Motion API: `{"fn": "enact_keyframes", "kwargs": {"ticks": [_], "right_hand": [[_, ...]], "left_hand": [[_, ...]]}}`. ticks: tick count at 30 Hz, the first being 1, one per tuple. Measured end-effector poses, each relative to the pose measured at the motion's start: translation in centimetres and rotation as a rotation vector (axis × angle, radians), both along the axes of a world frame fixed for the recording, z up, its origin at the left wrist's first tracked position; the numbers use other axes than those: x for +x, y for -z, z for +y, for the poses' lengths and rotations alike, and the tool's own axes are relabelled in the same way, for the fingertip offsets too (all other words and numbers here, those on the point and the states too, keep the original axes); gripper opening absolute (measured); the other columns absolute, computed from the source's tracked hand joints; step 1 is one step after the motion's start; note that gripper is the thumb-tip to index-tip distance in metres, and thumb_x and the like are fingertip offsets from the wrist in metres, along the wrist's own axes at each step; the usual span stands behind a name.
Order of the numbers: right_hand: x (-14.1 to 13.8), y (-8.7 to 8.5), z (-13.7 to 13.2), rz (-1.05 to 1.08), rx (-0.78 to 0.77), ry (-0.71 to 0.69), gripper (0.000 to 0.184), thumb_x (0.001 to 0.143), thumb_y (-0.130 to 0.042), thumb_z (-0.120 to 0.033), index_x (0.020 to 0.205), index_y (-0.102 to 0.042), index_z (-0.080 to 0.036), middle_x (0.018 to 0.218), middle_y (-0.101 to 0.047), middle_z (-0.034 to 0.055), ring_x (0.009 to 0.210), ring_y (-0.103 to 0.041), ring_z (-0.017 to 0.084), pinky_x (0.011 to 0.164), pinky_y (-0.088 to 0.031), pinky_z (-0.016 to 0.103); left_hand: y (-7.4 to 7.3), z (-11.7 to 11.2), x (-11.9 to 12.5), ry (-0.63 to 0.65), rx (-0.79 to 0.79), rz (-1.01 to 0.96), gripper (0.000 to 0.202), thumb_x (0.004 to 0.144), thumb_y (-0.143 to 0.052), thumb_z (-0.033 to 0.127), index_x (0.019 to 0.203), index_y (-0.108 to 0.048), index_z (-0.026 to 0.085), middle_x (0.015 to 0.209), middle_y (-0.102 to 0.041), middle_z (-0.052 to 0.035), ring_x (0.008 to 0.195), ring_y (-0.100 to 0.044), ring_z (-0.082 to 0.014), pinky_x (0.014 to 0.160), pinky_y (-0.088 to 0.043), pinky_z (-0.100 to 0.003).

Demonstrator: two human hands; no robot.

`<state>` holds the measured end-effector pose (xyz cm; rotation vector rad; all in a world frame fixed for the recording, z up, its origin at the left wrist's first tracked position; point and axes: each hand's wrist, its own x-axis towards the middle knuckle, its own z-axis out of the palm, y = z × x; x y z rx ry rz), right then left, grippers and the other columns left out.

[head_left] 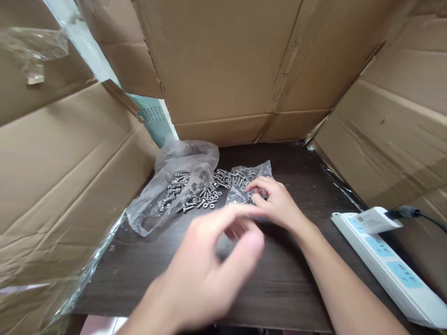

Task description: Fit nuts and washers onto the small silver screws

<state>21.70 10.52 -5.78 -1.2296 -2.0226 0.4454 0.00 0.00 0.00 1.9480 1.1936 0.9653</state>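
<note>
My left hand is closest to the camera, slightly blurred by motion. Its fingers curve forward with a gap to the thumb, and I see nothing held there. Beyond it, my right hand hovers over or touches a small clear plastic bag with bolts and nuts on it. The right index finger and thumb are bent but apart; the other fingertips are partly hidden. Loose bolts and hex nuts lie left of that hand. A larger clear plastic bag partly covers more bolts at the left.
Cardboard walls enclose the dark tabletop at the left, back and right. A white power strip with a plugged-in adapter and black cable lies along the right side. Printed paper shows through a gap at back left.
</note>
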Motion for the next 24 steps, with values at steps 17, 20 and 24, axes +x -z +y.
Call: {"fn": "enact_keyframes", "kwargs": {"ticks": [17,20,24], "right_hand": [[-1.8,0.8,-1.1,-0.375,-0.108,0.021,0.012,0.089,-0.059,-0.021,0.098,-0.068,-0.02,0.103,-0.065,0.0083,0.104,-0.055,0.029,0.095,-0.044,0.046],[-2.0,1.1,-1.1,-0.38,-0.091,0.041,0.013,0.092,-0.058,-0.021,0.1,-0.068,-0.019,0.109,-0.065,0.01,0.107,-0.054,0.03,0.096,-0.044,0.047],[-2.2,1.1,-1.0,-0.38,-0.075,0.061,0.013,0.092,-0.059,-0.021,0.101,-0.068,-0.02,0.11,-0.065,0.0102,0.108,-0.054,0.03,0.098,-0.045,0.049]], "left_hand": [[7.0,9.8,1.3,-0.02,0.192,0.518,0.011,0.089,-0.062,0.024,0.093,-0.071,0.021,0.087,-0.074,-0.0024,0.075,-0.067,-0.021,0.067,-0.047,-0.03],[7.1,10.2,1.2,0.0,0.23,0.498,0.009,0.09,-0.062,0.022,0.095,-0.07,0.02,0.088,-0.075,-0.0031,0.075,-0.067,-0.0203,0.069,-0.048,-0.03],[7.2,10.7,0.9,0.016,0.282,0.497,0.01,0.092,-0.062,0.02,0.1,-0.068,0.019,0.091,-0.076,-0.0043,0.077,-0.069,-0.021,0.076,-0.051,-0.032]]}}
